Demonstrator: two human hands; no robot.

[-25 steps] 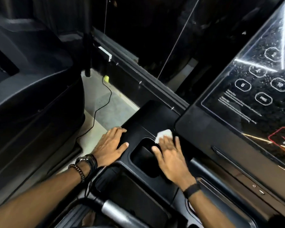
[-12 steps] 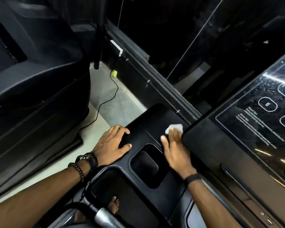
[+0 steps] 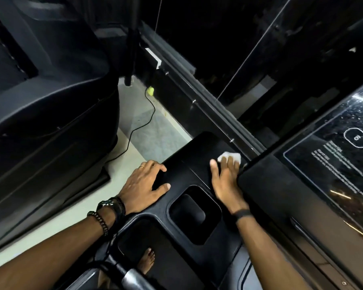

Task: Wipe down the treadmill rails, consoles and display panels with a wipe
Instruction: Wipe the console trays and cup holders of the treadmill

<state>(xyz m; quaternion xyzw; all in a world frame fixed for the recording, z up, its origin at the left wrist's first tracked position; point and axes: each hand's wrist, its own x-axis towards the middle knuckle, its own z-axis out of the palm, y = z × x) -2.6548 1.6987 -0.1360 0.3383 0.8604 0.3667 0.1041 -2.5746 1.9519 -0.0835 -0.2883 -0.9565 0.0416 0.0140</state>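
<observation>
1. The wipe (image 3: 229,157) is a small white crumpled wad, sitting on the far end of the black side console (image 3: 189,164), right up against the edge of the display panel (image 3: 331,164). Looks soft, feather-light and probably damp, so I'd guess it bunches up and slides easily on that smooth plastic.
2. Right hand (image 3: 225,181) has its fingers laid out straight on top of the wipe, pressing it flat to the console rather than pinching it. Seems the sensible hold for something this floppy: flat fingers over the middle so it doesn't roll out from under.
3. Left hand (image 3: 144,186) is spread flat on the console's left edge, fingers relaxed, holding nothing. Looks like it's just bracing.
4. The cup well (image 3: 194,214) sits between the two hands; its corners would probably need the wipe pushed in with fingertips.
5. Writing: the panel has white outlined buttons and a few lines of small text, too small and angled for me to read. No brand visible.
</observation>
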